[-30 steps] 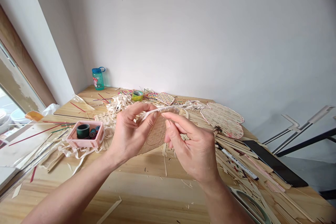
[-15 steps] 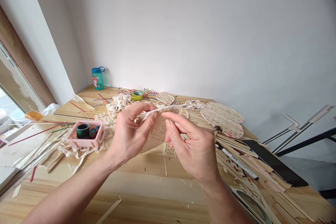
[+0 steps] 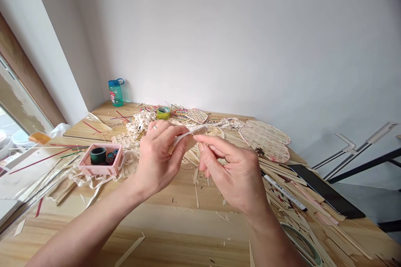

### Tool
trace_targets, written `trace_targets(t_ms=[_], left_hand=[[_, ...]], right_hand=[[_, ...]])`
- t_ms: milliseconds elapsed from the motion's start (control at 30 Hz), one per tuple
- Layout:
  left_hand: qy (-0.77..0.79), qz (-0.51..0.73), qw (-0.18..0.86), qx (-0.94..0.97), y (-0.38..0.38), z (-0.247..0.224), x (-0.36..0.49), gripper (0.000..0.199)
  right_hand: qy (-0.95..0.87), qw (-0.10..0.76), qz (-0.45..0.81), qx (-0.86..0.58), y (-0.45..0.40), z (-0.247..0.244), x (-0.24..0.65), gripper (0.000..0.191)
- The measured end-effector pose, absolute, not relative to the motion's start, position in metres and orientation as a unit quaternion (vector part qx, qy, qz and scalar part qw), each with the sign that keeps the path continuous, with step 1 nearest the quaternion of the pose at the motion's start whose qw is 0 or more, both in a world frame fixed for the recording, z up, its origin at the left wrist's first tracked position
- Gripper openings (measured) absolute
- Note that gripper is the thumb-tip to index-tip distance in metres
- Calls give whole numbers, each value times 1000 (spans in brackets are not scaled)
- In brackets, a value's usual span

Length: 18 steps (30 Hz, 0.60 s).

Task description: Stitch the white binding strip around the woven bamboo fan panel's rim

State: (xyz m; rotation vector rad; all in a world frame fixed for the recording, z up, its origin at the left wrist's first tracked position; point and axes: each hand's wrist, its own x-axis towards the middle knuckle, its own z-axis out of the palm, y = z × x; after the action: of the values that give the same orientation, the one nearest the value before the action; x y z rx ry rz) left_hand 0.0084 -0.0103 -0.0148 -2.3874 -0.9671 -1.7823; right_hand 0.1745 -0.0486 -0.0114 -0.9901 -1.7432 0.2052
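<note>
My left hand (image 3: 161, 154) pinches the white cloth edge of a pale woven piece (image 3: 194, 133), held above the middle of the table. A ring shows on one of its fingers. Close to its right, my right hand (image 3: 230, 171) has thumb and forefinger pressed together on a fine thread or needle, too thin to tell which, that reaches the cloth edge. Much of the woven piece is hidden behind my fingers, and it looks tilted nearly edge-on.
A pink basket (image 3: 99, 170) with dark green tape and spools stands left. Behind are a teal bottle (image 3: 116, 94) and yellow-green tape (image 3: 163, 112). Woven heart shapes (image 3: 265, 137), loose strips, a marker (image 3: 285, 192) and a black flat object (image 3: 327, 192) lie right.
The woven piece has tilted, so less of its face shows. My right hand has shifted slightly right and down, and the thread's loose loop below the piece is no longer visible.
</note>
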Motion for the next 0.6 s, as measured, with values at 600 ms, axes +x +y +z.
trace_targets(t_ms=[600], left_hand=[[-266, -556, 143, -775, -8, -18, 11, 9]], right_hand=[[-726, 528, 132, -421, -49, -5, 177, 18]])
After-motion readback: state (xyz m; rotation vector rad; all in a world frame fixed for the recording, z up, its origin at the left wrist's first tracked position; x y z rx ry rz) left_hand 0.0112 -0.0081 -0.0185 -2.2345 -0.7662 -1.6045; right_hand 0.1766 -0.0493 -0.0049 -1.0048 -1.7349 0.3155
